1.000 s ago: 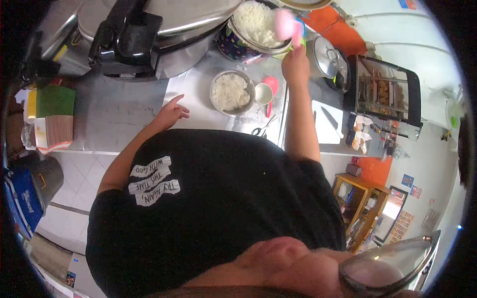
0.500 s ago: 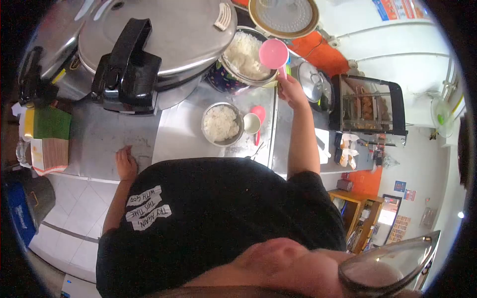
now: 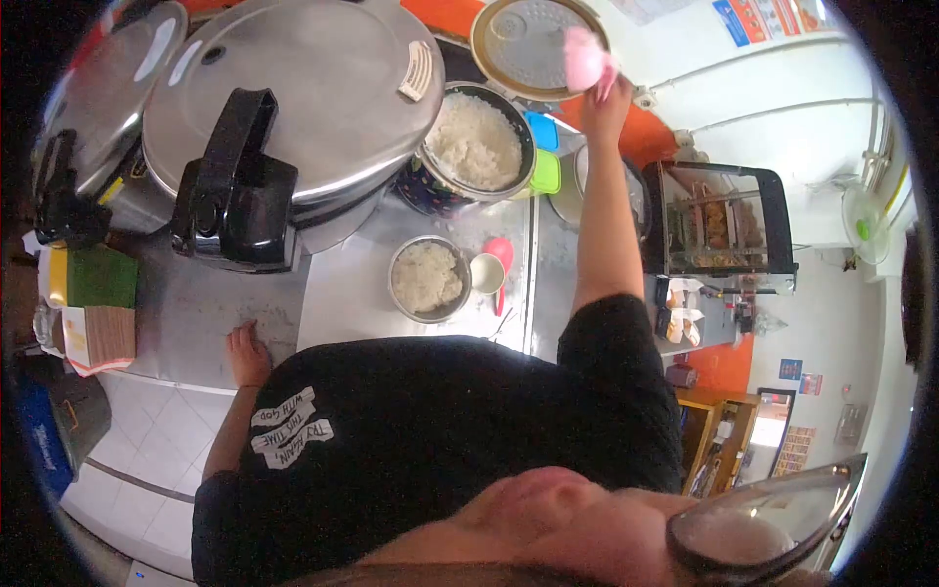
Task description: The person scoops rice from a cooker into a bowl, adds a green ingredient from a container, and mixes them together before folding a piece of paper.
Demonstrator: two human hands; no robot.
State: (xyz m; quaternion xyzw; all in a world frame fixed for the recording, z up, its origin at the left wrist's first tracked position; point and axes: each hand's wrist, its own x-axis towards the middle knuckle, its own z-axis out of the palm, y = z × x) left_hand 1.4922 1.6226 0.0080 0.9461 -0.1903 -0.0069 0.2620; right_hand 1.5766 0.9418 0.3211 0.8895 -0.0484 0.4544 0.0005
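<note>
My right hand [image 3: 604, 110] is raised past the rice pot, wrapped round the handle of a pink scoop [image 3: 585, 61], which is smeared by motion. The scoop overlaps the rice cooker's open lid [image 3: 528, 44] in view. Below it stands the dark patterned rice pot [image 3: 421, 186], full of cooked white rice [image 3: 476, 142]. A metal bowl [image 3: 428, 315] with more rice sits on the counter nearer to me. Beside the bowl lie a small white cup [image 3: 487, 274] and a pink spoon-like utensil [image 3: 500, 252]. My left hand [image 3: 248, 352] rests on the metal counter, fingers extended and holding nothing.
Large pressure cookers [image 3: 293, 98] with black handles take up the back left. Boxes [image 3: 98, 333] stand at the left edge. Blue and green clips or handles [image 3: 545, 171] sit by the pot. A glass food warmer [image 3: 724, 220] is at the right.
My right hand has lifted the pink scoop from over the pot's edge, up and away toward the lid. The view has shifted slightly. My left hand stays on the counter.
</note>
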